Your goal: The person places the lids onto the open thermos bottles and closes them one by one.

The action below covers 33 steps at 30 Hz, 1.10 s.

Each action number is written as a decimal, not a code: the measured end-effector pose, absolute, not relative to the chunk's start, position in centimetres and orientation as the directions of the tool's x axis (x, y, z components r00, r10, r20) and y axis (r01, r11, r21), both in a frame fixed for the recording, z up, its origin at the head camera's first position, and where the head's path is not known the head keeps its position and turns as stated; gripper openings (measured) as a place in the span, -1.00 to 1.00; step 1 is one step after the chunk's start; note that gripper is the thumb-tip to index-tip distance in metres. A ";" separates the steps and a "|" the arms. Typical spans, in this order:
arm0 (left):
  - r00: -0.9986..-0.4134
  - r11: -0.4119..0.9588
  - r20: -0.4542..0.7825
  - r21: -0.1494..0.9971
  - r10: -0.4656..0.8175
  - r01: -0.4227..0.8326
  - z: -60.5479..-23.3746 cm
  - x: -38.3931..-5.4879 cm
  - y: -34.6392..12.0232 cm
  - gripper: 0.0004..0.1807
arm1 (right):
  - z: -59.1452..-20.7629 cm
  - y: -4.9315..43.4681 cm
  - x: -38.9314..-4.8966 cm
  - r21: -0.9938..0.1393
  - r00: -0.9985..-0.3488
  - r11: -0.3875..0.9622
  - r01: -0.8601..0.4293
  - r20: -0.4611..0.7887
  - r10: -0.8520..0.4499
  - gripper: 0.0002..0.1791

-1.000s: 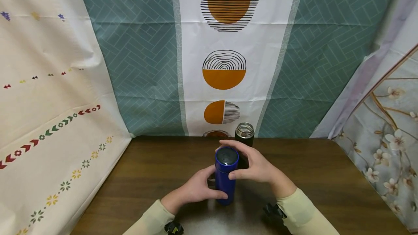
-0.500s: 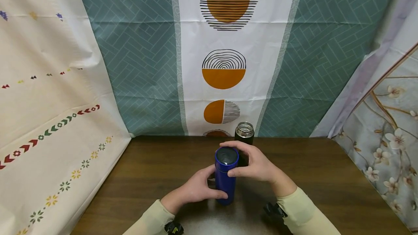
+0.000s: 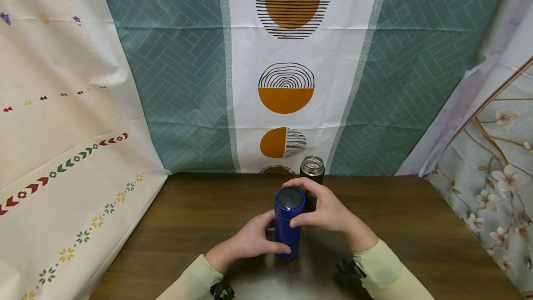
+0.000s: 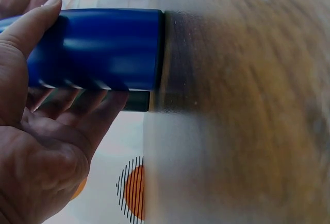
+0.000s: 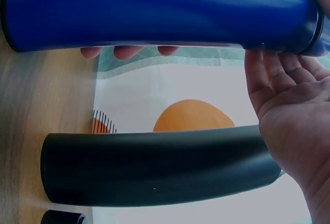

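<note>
An upright blue thermos [image 3: 287, 235] stands on the table between both hands. Its lid [image 3: 290, 199] is blue with a dark round top and sits on the body, a thin seam below it. My left hand [image 3: 251, 239] grips the lower body, thumb in front and fingers behind. Higher up, my right hand [image 3: 329, 209] holds the lid, with the thumb near the seam and the fingers round the far side. Behind stands a black thermos [image 5: 154, 167] without a lid; its bare steel mouth [image 3: 312, 165] shows past the right hand, which hides much of it in the head view.
The brown wooden table [image 3: 200, 226] ends at a teal and white curtain [image 3: 187, 82] at the back. A patterned cream cloth [image 3: 75, 152] hangs on the left, a floral one [image 3: 499, 198] on the right. A small black round piece [image 5: 63, 217] lies near the black thermos.
The right hand's fingers and thumb have shifted slightly round the lid. The left hand and the blue thermos stay in place.
</note>
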State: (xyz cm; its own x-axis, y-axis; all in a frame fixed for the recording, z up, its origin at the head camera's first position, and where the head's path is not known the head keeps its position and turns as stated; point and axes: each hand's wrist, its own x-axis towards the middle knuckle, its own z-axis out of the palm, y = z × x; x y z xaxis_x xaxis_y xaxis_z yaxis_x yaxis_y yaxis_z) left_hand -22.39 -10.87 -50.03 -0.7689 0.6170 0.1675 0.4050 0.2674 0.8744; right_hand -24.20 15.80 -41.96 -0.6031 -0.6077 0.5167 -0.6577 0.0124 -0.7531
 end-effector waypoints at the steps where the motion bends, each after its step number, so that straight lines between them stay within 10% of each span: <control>1: -0.769 0.267 0.165 0.876 0.618 0.402 -50.1 -22.4 -10.9 -0.21 | -42.0 15.8 -24.2 -0.754 -0.602 0.006 -0.657 0.520 -0.606 -0.16; 33: -0.766 0.260 0.153 0.884 0.625 0.389 -50.1 -22.6 -10.9 -0.19 | -41.8 16.1 -24.5 -0.692 -0.564 0.063 -0.719 0.528 -0.636 -0.19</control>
State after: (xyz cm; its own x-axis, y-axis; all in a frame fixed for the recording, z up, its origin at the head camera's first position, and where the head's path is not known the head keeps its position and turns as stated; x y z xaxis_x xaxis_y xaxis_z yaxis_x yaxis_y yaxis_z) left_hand -22.56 -10.92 -50.13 -0.7657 0.6248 0.1530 0.3890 0.2603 0.8837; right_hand -24.53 16.15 -41.82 -0.5637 -0.6356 0.5276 -0.7187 0.0627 -0.6924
